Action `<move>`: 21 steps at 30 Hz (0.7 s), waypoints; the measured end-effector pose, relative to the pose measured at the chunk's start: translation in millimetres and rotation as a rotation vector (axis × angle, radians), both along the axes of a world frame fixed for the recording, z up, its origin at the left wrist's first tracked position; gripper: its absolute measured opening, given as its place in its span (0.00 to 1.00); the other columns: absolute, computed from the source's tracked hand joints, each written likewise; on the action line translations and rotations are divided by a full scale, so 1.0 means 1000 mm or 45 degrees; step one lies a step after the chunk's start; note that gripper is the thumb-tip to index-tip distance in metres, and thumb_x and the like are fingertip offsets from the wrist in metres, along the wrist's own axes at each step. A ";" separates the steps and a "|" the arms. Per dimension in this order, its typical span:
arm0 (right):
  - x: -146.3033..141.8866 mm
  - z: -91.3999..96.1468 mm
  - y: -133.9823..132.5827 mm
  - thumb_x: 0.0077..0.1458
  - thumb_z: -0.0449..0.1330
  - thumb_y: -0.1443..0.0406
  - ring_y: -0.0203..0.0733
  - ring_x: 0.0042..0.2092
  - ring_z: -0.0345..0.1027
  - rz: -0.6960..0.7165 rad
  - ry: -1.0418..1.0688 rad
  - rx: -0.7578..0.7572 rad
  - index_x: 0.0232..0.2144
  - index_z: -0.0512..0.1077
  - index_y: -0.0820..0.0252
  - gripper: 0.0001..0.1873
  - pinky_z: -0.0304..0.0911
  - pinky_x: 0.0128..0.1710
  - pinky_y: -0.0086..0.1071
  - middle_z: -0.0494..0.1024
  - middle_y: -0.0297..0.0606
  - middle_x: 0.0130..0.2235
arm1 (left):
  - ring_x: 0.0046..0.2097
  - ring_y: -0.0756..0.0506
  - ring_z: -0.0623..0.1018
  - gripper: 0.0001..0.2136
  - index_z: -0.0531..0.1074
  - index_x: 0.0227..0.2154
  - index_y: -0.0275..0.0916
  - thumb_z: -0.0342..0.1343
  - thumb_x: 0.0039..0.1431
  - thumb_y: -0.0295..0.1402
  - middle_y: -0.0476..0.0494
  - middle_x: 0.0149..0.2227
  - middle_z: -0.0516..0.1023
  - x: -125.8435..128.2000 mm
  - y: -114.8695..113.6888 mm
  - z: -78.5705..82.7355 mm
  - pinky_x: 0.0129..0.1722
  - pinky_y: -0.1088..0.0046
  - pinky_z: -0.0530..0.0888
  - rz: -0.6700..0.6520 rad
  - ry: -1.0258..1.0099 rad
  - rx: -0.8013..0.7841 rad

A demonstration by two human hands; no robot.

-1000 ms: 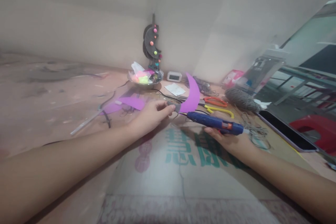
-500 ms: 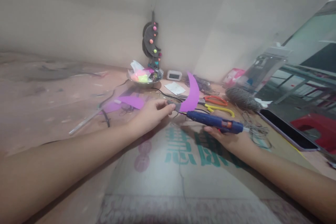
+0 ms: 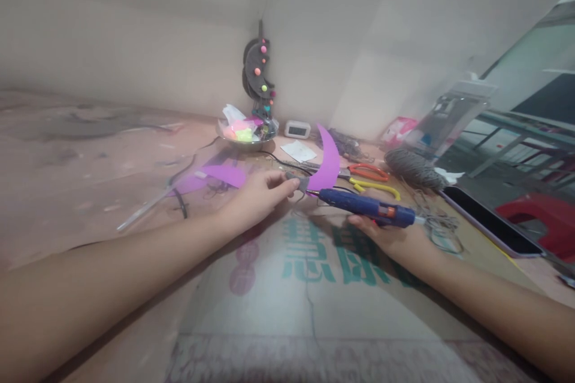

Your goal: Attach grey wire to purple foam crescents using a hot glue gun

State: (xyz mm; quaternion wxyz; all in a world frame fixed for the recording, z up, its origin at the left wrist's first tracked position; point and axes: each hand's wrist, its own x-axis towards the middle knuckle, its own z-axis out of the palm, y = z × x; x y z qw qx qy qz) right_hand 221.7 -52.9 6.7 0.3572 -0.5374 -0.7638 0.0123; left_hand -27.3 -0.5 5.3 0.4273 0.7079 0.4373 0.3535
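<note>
My left hand [image 3: 258, 196] is closed in a pinch on the grey-wrapped lower tip of a purple crescent [image 3: 327, 161], which stands up from the table. My right hand [image 3: 390, 238] grips a blue glue gun [image 3: 366, 207] from below, with its nozzle pointing left at the pinched tip. Both hands rest over a printed cardboard sheet [image 3: 314, 275] with green characters.
A ball of grey yarn [image 3: 413, 170] lies at the right, beside orange and yellow scissors [image 3: 372, 178] and a dark tablet [image 3: 489, 221]. At the back stand a metal bowl [image 3: 246, 131] of bright bits, a dark crescent ornament [image 3: 258, 75] and a small clock [image 3: 297, 129]. Purple scraps [image 3: 220, 176] lie left.
</note>
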 end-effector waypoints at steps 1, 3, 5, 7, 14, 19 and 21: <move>0.000 0.000 0.000 0.51 0.61 0.54 0.42 0.25 0.69 -0.006 0.005 -0.010 0.23 0.66 0.53 0.13 0.66 0.24 0.34 0.73 0.33 0.23 | 0.24 0.53 0.63 0.18 0.65 0.24 0.37 0.51 0.60 0.46 0.53 0.23 0.65 0.000 0.000 0.000 0.24 0.76 0.57 -0.001 -0.002 -0.001; -0.001 0.000 0.000 0.51 0.61 0.53 0.42 0.25 0.69 -0.011 0.021 -0.023 0.22 0.66 0.53 0.14 0.66 0.24 0.34 0.72 0.33 0.22 | 0.23 0.53 0.62 0.18 0.64 0.23 0.37 0.51 0.60 0.46 0.53 0.22 0.64 0.000 0.000 0.000 0.23 0.76 0.57 0.000 -0.004 -0.010; -0.002 0.001 -0.001 0.51 0.60 0.53 0.42 0.24 0.69 -0.010 0.047 -0.022 0.21 0.65 0.53 0.14 0.66 0.23 0.34 0.72 0.33 0.22 | 0.23 0.53 0.62 0.18 0.63 0.22 0.37 0.51 0.59 0.46 0.53 0.22 0.64 0.000 -0.001 0.001 0.23 0.76 0.56 0.006 -0.005 -0.019; -0.003 0.002 -0.001 0.51 0.60 0.54 0.41 0.23 0.67 -0.009 0.064 -0.025 0.20 0.63 0.52 0.15 0.65 0.22 0.33 0.70 0.32 0.21 | 0.23 0.53 0.62 0.18 0.63 0.22 0.37 0.51 0.59 0.46 0.53 0.22 0.64 0.001 -0.002 0.002 0.22 0.77 0.56 0.012 -0.011 -0.028; -0.007 0.008 -0.002 0.49 0.61 0.57 0.41 0.23 0.68 0.017 0.144 -0.044 0.22 0.63 0.52 0.12 0.69 0.23 0.33 0.72 0.31 0.21 | 0.23 0.53 0.62 0.18 0.63 0.23 0.37 0.51 0.59 0.46 0.53 0.22 0.64 0.002 -0.003 0.003 0.23 0.77 0.57 0.002 -0.019 -0.061; -0.009 0.010 -0.002 0.48 0.61 0.58 0.42 0.24 0.70 -0.005 0.156 -0.025 0.23 0.65 0.52 0.10 0.70 0.26 0.34 0.73 0.31 0.22 | 0.24 0.53 0.63 0.17 0.63 0.23 0.37 0.51 0.59 0.46 0.53 0.23 0.65 0.002 -0.001 0.002 0.23 0.77 0.58 0.002 -0.009 -0.051; -0.009 0.010 -0.002 0.48 0.61 0.58 0.42 0.25 0.71 -0.009 0.177 -0.039 0.24 0.66 0.52 0.08 0.71 0.27 0.34 0.75 0.32 0.23 | 0.24 0.53 0.63 0.18 0.62 0.23 0.37 0.51 0.59 0.46 0.53 0.23 0.65 0.002 -0.001 0.002 0.24 0.76 0.58 -0.001 -0.001 -0.051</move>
